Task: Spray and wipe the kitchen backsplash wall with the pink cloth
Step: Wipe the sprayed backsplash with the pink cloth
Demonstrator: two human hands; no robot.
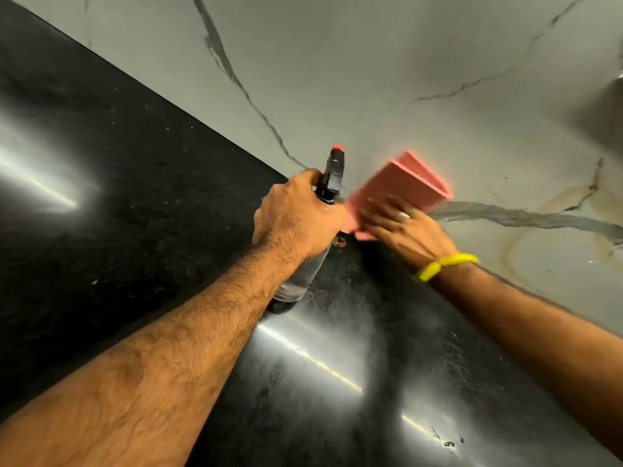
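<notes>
The left hand (296,214) grips the spray bottle (315,237) over the black counter (135,197). The right hand (404,230), fingers flat, presses the pink cloth (401,187) on the wall (371,79), low by the counter's back edge.

Folded pink cloth (401,187); clear plastic spray bottle (303,274), black head, red nozzle; pale grey marble-look backsplash wall (371,79), dark veins; glossy black speckled stone countertop (135,214); yellow wristband (441,266).

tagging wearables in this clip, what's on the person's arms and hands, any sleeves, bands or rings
Both forearms are bare, with no sleeves in view. The right wrist carries a bright yellow band, knotted or bunched at one side. The right hand has a silvery ring on one finger. The left hand and wrist wear nothing visible.
</notes>
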